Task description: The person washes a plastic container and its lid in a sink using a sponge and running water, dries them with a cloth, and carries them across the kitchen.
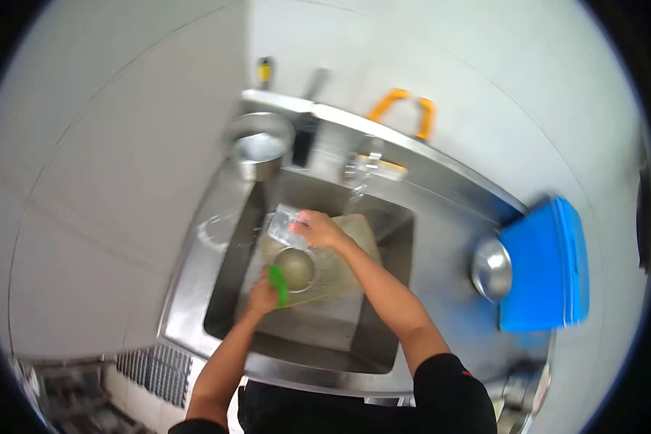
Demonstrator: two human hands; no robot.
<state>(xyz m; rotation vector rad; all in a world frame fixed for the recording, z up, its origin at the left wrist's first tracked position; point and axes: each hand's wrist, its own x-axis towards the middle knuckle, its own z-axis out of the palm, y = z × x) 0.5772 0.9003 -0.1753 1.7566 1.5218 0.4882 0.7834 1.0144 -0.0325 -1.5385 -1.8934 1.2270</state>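
Over the steel sink basin [318,329], my left hand [263,295] is closed around the green handle [279,285] of a round strainer or pot [295,270]. My right hand [316,230] pinches a clear, shiny container [285,226] just above that round piece. A large pale translucent container [360,239] lies in the basin beneath both hands. Water runs from the faucet [372,155] at the back of the sink. Motion blur hides the finer details.
A metal pot [260,145] stands at the back left corner, beside a black-handled tool [305,139]. Orange handles [425,119] lean against the wall. On the right counter are a steel bowl [492,269] and a blue bin [539,267].
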